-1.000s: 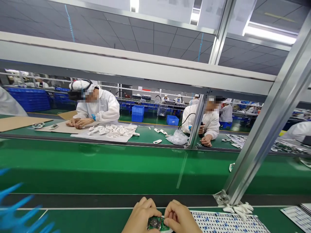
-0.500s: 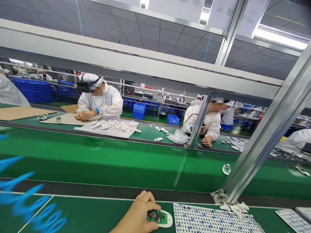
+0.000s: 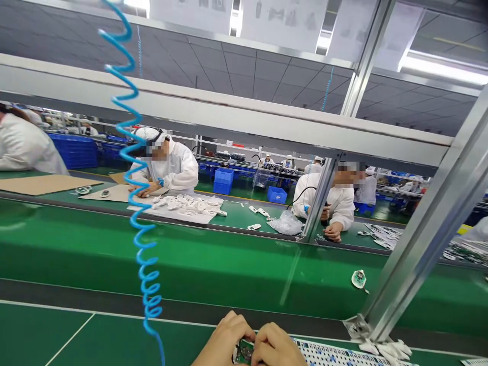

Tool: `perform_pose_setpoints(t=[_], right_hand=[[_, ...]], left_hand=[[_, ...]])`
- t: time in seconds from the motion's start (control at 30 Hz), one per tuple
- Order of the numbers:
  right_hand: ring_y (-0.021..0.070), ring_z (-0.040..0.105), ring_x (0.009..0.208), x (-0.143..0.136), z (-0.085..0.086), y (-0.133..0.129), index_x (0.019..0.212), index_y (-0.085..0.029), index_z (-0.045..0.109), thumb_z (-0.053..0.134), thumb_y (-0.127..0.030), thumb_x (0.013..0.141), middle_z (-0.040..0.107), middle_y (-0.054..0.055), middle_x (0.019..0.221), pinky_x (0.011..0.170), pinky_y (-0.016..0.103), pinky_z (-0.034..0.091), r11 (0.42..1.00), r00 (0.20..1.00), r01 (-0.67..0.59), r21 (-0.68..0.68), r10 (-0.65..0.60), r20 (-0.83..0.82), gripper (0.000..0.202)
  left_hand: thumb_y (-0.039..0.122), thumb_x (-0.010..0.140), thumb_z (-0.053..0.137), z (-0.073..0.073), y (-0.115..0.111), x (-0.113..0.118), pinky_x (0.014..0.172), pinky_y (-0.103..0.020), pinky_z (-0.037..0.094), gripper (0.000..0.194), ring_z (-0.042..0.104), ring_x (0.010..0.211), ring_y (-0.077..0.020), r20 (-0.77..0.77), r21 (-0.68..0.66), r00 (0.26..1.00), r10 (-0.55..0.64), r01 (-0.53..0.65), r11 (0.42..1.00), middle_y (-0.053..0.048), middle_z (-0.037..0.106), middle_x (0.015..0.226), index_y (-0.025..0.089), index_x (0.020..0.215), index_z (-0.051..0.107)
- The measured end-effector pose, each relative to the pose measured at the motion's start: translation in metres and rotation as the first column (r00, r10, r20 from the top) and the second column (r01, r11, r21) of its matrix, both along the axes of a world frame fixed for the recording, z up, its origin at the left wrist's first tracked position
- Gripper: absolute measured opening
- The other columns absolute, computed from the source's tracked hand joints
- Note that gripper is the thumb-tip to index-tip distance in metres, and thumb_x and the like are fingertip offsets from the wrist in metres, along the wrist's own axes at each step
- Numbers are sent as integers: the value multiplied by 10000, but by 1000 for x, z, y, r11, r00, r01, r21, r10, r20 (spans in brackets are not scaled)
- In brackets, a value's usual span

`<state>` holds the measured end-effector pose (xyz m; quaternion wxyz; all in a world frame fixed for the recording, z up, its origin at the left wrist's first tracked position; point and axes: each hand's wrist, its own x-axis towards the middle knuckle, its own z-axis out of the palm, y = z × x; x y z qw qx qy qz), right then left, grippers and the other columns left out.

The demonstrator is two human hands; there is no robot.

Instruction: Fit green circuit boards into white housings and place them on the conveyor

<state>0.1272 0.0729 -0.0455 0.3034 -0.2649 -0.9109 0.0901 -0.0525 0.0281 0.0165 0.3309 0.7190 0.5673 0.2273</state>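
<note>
Green circuit board (image 3: 242,352) sits btwn the 2 hands at bottom edge; left hand (image 3: 223,341) & right hand (image 3: 277,348) both curled, pinching it.

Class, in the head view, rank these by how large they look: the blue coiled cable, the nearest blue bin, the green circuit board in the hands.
1. blue coiled cable
2. blue bin
3. green circuit board, mostly hidden by the left hand and right hand

Blue coiled hose (image 3: 142,239) just left; bare bench (image 3: 57,335) beyond.
</note>
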Motion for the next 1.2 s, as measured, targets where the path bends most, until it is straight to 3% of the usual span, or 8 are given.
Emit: perform_pose_setpoints(t=[0.1, 0.23, 0.4, 0.57, 0.73, 0.87, 1.03, 1.2], right_hand=[[155, 586, 631, -4, -15, 4, 787, -236, 570, 478, -301, 913, 640, 1, 717, 582, 238, 407, 953, 971, 54, -299, -120, -208, 169], [149, 577, 543, -3, -11, 3, 802, -210, 587, 552, -398, 851, 673, 11, 655, 518, 220, 388, 754, 915, 19, -657, -278, -293, 197], [200, 690, 774, 8, 1, 2, 848, -224, 714, 622, -330, 808, 753, 45, 854, 691, 248, 478, 702, 920, -123, -702, -185, -345, 146], [207, 666, 826, 13, 5, 6, 882, -278, 769, 595, -246, 807, 736, 48, 858, 737, 272, 477, 817, 921, -100, -568, -140, -363, 192], [167, 611, 643, 0, 3, 5, 842, -212, 718, 627, -193, 748, 705, 28, 739, 574, 223, 394, 729, 929, 8, -684, -259, -265, 132], [160, 593, 684, -2, 3, 1, 781, -218, 695, 620, -149, 752, 672, 13, 735, 615, 224, 397, 874, 962, 6, -486, -138, -237, 106], [158, 606, 734, 15, 0, 0, 892, -240, 651, 494, -215, 934, 654, 17, 806, 661, 245, 437, 976, 976, -16, -215, -32, -218, 164], [183, 584, 720, 20, -4, -10, 918, -239, 609, 382, -229, 995, 657, 28, 802, 659, 302, 417, 989, 987, 109, 103, -95, -130, 240]], left_hand=[[-22, 557, 694, -1, 1, 0, 868, -287, 327, 375, 454, 909, -182, 7, -12, 1000, 1, -1, 1000, 43, 523, 864, 215, 809, 549], [-8, 579, 742, -3, 2, -2, 910, -299, 321, 386, 459, 923, -183, 17, -15, 1000, -4, 4, 1000, 42, 532, 887, 220, 831, 558], [-8, 606, 757, -7, 2, -4, 926, -314, 300, 392, 484, 916, -174, 35, 16, 999, -30, 29, 999, 49, 525, 887, 225, 863, 574], [-37, 579, 715, -7, 4, -3, 870, -294, 315, 393, 475, 921, -182, -2, 6, 1000, -14, 14, 1000, 40, 534, 887, 214, 837, 559], [-35, 584, 620, -5, 3, -4, 895, -303, 313, 366, 469, 874, -175, 43, 11, 999, -19, 19, 1000, 47, 511, 862, 230, 823, 537], [-24, 561, 668, -3, 4, -2, 850, -292, 332, 362, 469, 898, -188, 5, 3, 1000, -12, 12, 1000, 38, 526, 860, 217, 801, 544], [3, 575, 713, 2, 2, 1, 864, -296, 334, 363, 477, 936, -190, -11, -16, 1000, 6, -6, 1000, 34, 548, 886, 211, 838, 574], [24, 592, 718, 0, 0, 0, 856, -287, 350, 364, 476, 968, -191, 17, -3, 1000, 10, -10, 1000, 31, 571, 932, 217, 875, 594]])
